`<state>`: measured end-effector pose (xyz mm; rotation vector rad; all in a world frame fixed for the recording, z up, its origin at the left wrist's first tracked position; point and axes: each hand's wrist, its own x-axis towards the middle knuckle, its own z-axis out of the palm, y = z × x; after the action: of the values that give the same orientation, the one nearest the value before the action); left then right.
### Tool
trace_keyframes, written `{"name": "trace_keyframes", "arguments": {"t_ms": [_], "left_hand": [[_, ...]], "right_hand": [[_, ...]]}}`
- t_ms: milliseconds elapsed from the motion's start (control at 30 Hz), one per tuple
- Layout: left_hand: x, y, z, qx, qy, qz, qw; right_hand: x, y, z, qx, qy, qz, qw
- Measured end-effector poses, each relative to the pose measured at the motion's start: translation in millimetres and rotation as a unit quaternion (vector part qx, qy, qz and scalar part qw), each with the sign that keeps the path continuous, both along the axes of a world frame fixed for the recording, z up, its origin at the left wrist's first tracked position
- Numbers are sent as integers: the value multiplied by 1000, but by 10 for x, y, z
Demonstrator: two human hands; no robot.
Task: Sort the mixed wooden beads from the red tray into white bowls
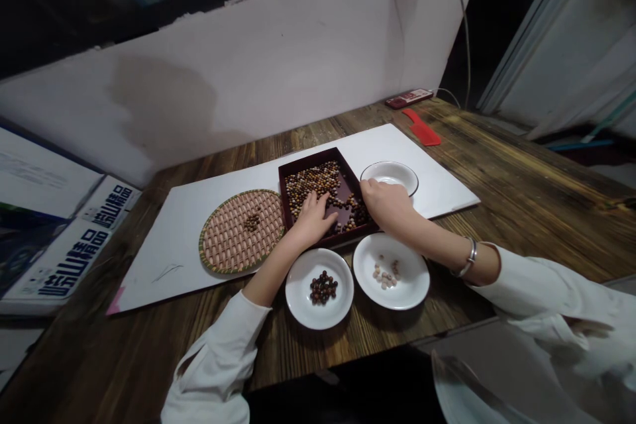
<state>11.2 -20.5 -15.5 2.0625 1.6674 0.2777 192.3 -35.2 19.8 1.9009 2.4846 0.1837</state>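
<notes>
A dark red tray [354,179] holds many beads in brown, yellow and black. Over its beads lies my left hand [313,217], fingers spread. My right hand [385,202] is at the tray's right edge, beside an oval white dish [405,175]; its fingers are bent together, and what they hold, if anything, is hidden. Nearer to me stand a white bowl [303,308] with dark brown beads and a white bowl [410,288] with pale beads. To the left, a round woven mat [228,238] carries a small cluster of brown beads.
A white board [173,238] lies under the tray and mat on the wooden table [507,179]. At the back right are a red comb [422,129] and a phone [408,99] with a cable. Printed boxes [74,258] stand at the left.
</notes>
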Motion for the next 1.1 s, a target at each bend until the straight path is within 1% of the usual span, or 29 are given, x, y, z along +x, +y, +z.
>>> {"name": "trace_keyframes", "arguments": {"t_ms": [167,333,567,800,1100], "left_hand": [[15,-20,20,-10,45,0,999],[14,-15,0,-1,66,-11,998],[-3,6,-58,35,74,-28,996],[12,-6,-3,43,102,-52,992],[6,-11,-6,72,96,-49,992]], "right_hand": [[2,6,-7,1,0,1,1000],[1,8,-19,4,-1,4,1000],[4,1,-10,5,2,4,1000],[-2,0,-3,7,6,6,1000],[3,5,-20,13,-1,4,1000]]}}
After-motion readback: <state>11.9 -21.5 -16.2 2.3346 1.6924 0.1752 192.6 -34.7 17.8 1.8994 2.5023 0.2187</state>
